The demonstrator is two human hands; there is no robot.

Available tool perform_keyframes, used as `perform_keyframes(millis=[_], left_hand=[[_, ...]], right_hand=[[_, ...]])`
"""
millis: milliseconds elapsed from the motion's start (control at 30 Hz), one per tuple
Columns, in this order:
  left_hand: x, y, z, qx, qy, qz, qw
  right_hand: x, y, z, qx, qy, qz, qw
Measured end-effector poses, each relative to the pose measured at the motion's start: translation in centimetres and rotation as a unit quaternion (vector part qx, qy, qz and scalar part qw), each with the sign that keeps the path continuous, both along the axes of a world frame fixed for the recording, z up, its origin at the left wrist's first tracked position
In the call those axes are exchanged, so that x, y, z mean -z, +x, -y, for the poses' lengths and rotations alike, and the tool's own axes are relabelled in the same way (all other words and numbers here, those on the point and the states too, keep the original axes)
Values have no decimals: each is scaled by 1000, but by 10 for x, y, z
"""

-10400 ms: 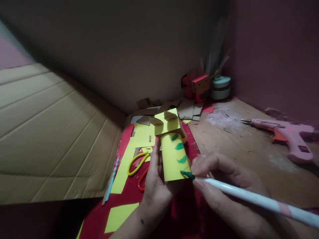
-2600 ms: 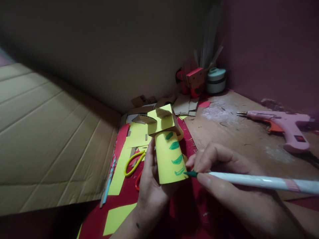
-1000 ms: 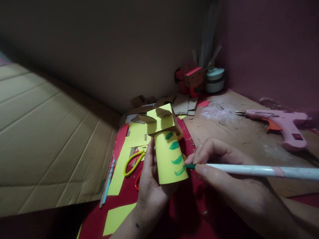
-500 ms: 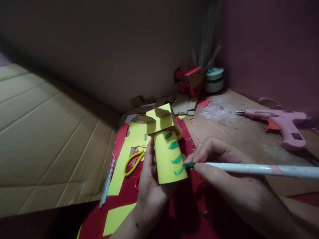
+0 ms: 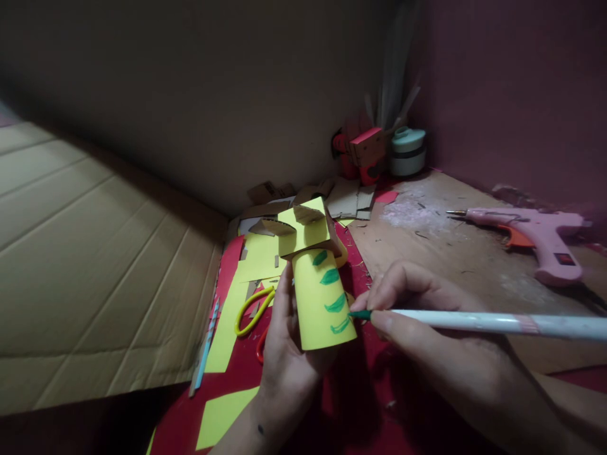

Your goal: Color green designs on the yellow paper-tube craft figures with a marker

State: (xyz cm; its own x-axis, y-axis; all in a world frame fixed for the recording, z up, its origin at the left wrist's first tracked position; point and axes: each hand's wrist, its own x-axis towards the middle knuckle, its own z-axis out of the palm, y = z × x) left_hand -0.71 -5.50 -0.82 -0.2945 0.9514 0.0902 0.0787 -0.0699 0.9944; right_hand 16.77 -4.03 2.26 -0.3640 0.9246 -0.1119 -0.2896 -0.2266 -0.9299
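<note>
My left hand [image 5: 289, 354] holds a yellow paper figure [image 5: 313, 309] from below and behind, its fingers wrapped round the tube body. The figure has a boxy head [image 5: 308, 229] with cardboard pieces standing up on it. Green leaf-shaped marks run down the tube; the lowest one is only an outline. In a pinch, my right hand [image 5: 412, 316] grips a white marker [image 5: 469, 321] with a green end, whose tip is at the tube's right edge beside the lowest marks.
Yellow-handled scissors [image 5: 253, 311], a striped blue pencil [image 5: 207, 344] and yellow paper [image 5: 225, 417] lie left. A pink glue gun [image 5: 540, 230] rests right. Behind stand a red cardboard figure [image 5: 367, 151] and a lidded container [image 5: 408, 151]. Cardboard [image 5: 95, 265] slopes at far left.
</note>
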Motion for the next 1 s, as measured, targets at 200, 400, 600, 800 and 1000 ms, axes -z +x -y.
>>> perform_keyframes(millis=[200, 400, 600, 800, 1000], left_hand=[[-4, 3, 1, -4, -11, 4, 1000], [-8, 6, 3, -8, -19, 0, 1000], [-10, 9, 2, -21, -15, -2, 1000], [-9, 8, 2, -15, -6, -12, 1000], [-3, 4, 1, -14, -6, -4, 1000]], right_hand=[[0, -1, 0, 8, 8, -6, 1000], [2, -1, 0, 4, 12, -6, 1000], [7, -2, -1, 11, 25, -6, 1000], [12, -3, -1, 20, 52, -23, 998], [11, -3, -1, 7, 29, -39, 999]])
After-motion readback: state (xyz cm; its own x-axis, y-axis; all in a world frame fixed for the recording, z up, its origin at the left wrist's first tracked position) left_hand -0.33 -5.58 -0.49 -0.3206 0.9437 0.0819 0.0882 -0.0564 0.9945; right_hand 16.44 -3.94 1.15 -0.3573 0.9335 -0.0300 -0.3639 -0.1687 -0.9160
